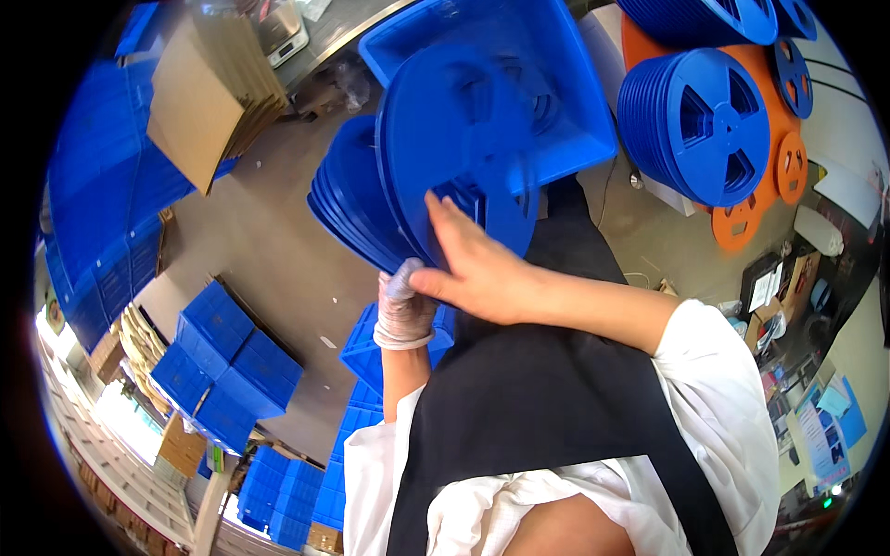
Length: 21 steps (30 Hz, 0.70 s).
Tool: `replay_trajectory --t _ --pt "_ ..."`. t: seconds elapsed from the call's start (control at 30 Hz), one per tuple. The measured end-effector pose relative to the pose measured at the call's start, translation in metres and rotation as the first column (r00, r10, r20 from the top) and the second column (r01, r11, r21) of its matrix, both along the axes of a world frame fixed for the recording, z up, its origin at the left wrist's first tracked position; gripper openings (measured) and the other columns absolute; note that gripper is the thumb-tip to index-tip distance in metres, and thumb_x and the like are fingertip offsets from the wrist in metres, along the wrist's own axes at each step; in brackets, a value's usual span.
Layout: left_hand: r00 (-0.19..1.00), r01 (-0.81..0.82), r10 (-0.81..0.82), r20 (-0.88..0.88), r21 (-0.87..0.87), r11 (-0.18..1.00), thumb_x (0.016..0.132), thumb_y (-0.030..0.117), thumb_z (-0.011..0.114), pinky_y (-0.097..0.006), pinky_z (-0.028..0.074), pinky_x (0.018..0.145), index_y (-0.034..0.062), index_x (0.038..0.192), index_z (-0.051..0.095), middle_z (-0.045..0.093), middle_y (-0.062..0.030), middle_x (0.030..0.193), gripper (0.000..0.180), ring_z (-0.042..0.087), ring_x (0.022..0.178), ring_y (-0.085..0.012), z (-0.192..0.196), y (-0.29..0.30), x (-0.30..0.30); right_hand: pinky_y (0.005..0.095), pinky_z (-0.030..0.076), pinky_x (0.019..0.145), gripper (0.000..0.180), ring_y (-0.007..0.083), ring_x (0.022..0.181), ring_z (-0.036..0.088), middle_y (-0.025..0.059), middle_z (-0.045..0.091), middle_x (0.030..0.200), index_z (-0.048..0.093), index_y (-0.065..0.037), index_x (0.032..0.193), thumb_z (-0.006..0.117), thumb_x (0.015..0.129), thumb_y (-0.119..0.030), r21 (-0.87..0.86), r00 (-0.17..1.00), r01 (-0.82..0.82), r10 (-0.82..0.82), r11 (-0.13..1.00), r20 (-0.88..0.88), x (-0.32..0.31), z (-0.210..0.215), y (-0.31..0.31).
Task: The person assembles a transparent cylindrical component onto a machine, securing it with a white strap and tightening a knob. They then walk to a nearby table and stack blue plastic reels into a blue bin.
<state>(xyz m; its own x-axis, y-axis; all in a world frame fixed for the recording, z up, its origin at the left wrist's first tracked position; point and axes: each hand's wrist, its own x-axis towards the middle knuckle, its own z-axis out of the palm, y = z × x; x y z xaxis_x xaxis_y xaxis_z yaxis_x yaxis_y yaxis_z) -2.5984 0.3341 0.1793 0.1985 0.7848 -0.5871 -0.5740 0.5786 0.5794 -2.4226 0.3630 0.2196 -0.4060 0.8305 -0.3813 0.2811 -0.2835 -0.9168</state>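
Several blue plastic reels stand on edge in a stack in front of me. The nearest one, a large blue reel with cut-out windows, is smeared by motion and leans toward the right. My left hand, in a pale thin glove, grips the stack's lower edge; its fingertips are hidden. Bare and stretched out, my right hand lies against the lower face of the large reel, its thumb close to the left hand. Behind the reels is a blue bin with a few blue reel parts inside.
To the right, stacked blue reels stand by an orange surface and orange reels. Blue crates are piled on the floor at left, beyond them flattened cardboard. A small scale sits on the far bench.
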Motion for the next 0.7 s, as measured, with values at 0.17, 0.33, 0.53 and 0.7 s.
replay_trajectory --t 0.17,0.33,0.53,0.7 --pt "0.990 0.108 -0.114 -0.080 -0.072 0.991 0.080 0.041 0.073 -0.039 0.040 0.105 0.0056 0.141 0.036 0.047 -0.0086 0.139 0.080 0.047 0.126 -0.0238 -0.025 0.001 0.025 0.0459 0.020 0.115 0.089 0.0428 0.143 0.014 0.0307 0.014 0.152 0.012 0.007 0.147 0.051 0.093 -0.052 0.013 0.951 -0.135 0.126 0.991 0.282 0.003 -0.028 -0.001" --pt "0.995 -0.103 0.097 -0.037 -0.244 0.964 0.085 0.022 0.070 -0.039 0.046 0.097 0.0069 0.132 0.045 0.059 -0.0070 0.119 0.055 0.058 0.109 -0.0232 -0.024 0.007 0.042 0.0447 0.028 0.112 0.062 0.0413 0.138 0.029 0.0247 0.032 0.148 0.046 0.000 0.136 0.046 0.096 -0.048 0.179 1.000 -0.003 0.008 0.984 -0.029 0.032 -0.064 0.003" --pt "0.867 -0.127 0.145 0.477 -0.071 0.989 0.083 0.018 0.067 -0.031 0.041 0.067 0.0052 0.116 0.056 0.041 0.0032 0.069 0.037 0.041 0.060 -0.0094 -0.030 0.014 0.040 0.0335 0.039 0.101 0.041 0.0245 0.118 0.054 0.0103 0.058 0.127 0.058 -0.004 0.124 0.047 0.100 -0.035 -0.087 0.688 0.717 -0.722 0.692 -0.071 0.158 -0.103 0.012" --pt "0.806 -0.194 0.173 0.565 -0.024 0.981 0.081 0.018 0.067 -0.028 0.041 0.053 0.0036 0.117 0.056 0.040 0.0044 0.058 0.040 0.042 0.049 -0.0085 -0.035 0.019 0.032 0.0296 0.044 0.091 0.041 0.0179 0.111 0.057 0.0083 0.059 0.124 0.059 -0.004 0.122 0.045 0.101 -0.036 -0.300 0.562 0.797 -0.826 0.525 0.048 0.215 -0.132 -0.018"
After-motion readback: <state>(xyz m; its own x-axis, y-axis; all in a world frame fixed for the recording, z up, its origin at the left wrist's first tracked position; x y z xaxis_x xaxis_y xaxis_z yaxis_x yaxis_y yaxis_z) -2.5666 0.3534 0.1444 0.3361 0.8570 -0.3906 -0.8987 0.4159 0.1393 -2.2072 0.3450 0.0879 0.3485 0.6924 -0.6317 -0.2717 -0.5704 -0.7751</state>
